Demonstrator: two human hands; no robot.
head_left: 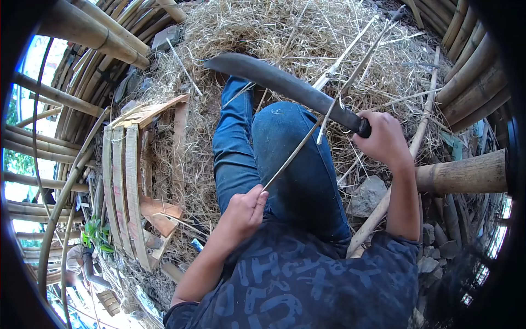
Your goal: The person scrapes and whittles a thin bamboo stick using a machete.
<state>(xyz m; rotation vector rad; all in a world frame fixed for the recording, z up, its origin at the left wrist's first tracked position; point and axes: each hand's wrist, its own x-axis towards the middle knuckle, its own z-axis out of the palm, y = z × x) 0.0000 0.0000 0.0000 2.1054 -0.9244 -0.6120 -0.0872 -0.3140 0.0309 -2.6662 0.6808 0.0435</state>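
Observation:
My right hand [383,137] is closed round the dark handle of a machete [274,81]. Its long, dark blade reaches left above my knees, with the broad curved tip at the far left. In front of my belly, my left hand [246,208] pinches the near end of a thin bamboo strip [296,151]. The strip slants up and to the right and crosses the blade close to the handle. A curled shaving [327,123] hangs where strip and blade meet. Whether the edge is biting into the strip, I cannot tell.
Dry shavings [241,27] cover the ground ahead. A slatted wooden crate [125,181] lies at my left. Bamboo poles [466,171] and a grey stone [368,197] are close by my right arm. A bamboo wall [49,142] stands left; another person [79,263] is partly visible beyond it.

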